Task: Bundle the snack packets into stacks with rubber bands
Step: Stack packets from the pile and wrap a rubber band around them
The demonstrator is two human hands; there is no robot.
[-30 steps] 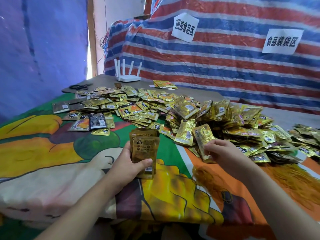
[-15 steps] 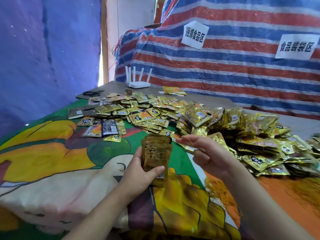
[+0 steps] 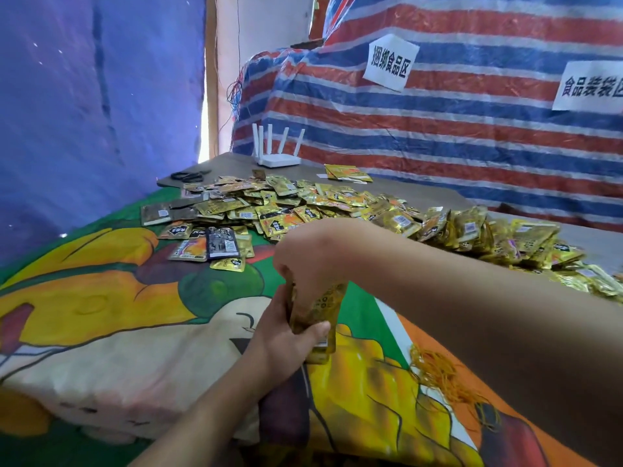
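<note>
Left hand (image 3: 286, 335) grips a stack of gold packets (image 3: 315, 318) upright, thumb across the front, low end just above the printed cloth (image 3: 101, 332). Right hand (image 3: 306, 254) is on the stack's top end, fingers curled down over it; a pinch or only a touch, cannot tell.

Open cloth lies left of and below the left hand. The loose packet pile (image 3: 371, 210) starts just beyond the right hand and runs off to the right. Rubber bands (image 3: 441, 372) lie right of the stack, under the right forearm.

Paper signs on the striped tarp (image 3: 472, 129): 捆绑食品区 (image 3: 391, 62) and 食品装袋区 (image 3: 593, 87), cut off by the frame. Packet print is too small to read.

Half a second earlier the right hand was right of the stack, apart from it; now it is over the top.
</note>
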